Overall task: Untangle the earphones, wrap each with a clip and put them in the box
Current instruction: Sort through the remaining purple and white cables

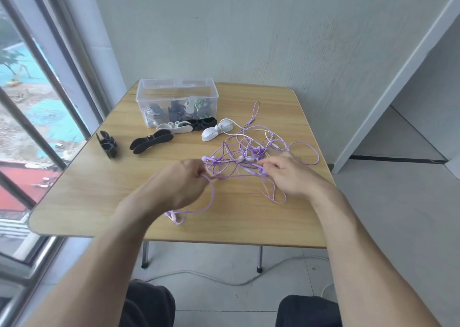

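A tangle of purple earphone cables (251,152) lies on the wooden table (99,197), right of centre. My left hand (185,181) pinches a purple cable at the tangle's left edge; a loop of that cable trails toward me to a plug (174,218). My right hand (288,175) grips strands at the tangle's near right side. A clear plastic box (176,100) at the back holds several wrapped earphones. Loose clips lie before it: a black one (107,144), another black one (151,142), a white one (174,127), and a white clip (216,131) with a white cable.
A window (32,102) runs along the left side of the table. A wall stands behind it, and a doorway opens at the right. Table legs and a white floor cable (206,278) show below the near edge. My knees are at the bottom.
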Available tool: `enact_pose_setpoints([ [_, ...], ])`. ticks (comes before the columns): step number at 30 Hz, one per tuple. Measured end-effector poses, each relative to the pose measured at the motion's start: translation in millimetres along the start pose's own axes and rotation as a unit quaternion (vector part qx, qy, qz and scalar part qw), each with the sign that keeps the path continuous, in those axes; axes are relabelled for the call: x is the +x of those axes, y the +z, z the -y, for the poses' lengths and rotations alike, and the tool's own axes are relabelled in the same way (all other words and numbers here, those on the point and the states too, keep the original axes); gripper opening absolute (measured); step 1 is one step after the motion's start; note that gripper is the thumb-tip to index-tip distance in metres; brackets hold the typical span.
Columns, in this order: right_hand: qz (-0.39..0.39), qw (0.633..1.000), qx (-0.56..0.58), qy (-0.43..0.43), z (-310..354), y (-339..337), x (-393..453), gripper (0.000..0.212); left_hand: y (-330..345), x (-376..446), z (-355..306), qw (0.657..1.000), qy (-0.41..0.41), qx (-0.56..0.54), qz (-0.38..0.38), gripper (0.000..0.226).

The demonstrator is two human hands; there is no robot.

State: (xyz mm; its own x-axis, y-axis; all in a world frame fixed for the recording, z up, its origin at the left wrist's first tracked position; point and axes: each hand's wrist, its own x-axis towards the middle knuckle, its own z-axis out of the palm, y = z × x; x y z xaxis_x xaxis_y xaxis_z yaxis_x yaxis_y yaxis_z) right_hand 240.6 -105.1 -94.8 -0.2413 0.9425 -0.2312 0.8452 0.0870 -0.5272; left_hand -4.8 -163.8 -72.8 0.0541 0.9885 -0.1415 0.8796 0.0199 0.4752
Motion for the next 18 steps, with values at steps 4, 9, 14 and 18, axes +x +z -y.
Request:
enact_pose_setpoints([
  [4,-0.037,0.999,0.005,-0.009,0.2,4.6,2.7,0.026,-16.5,-1.6,8.8,0.994,-0.049,-0.056,-0.077,0.032],
  [9,-0.101,0.993,0.048,-0.048,2.3,4.0,4.2,0.044,-23.7,-2.7,13.9,0.963,-0.039,-0.158,-0.214,0.029],
  [14,-0.126,0.992,-0.018,-0.022,-0.1,2.5,8.6,0.036,-35.4,-4.3,17.1,0.878,0.001,-0.389,-0.278,0.027],
  [18,-0.206,0.978,-0.019,0.015,7.6,-2.0,8.0,0.037,-37.2,-4.5,21.4,0.852,0.008,-0.422,-0.309,0.024],
])
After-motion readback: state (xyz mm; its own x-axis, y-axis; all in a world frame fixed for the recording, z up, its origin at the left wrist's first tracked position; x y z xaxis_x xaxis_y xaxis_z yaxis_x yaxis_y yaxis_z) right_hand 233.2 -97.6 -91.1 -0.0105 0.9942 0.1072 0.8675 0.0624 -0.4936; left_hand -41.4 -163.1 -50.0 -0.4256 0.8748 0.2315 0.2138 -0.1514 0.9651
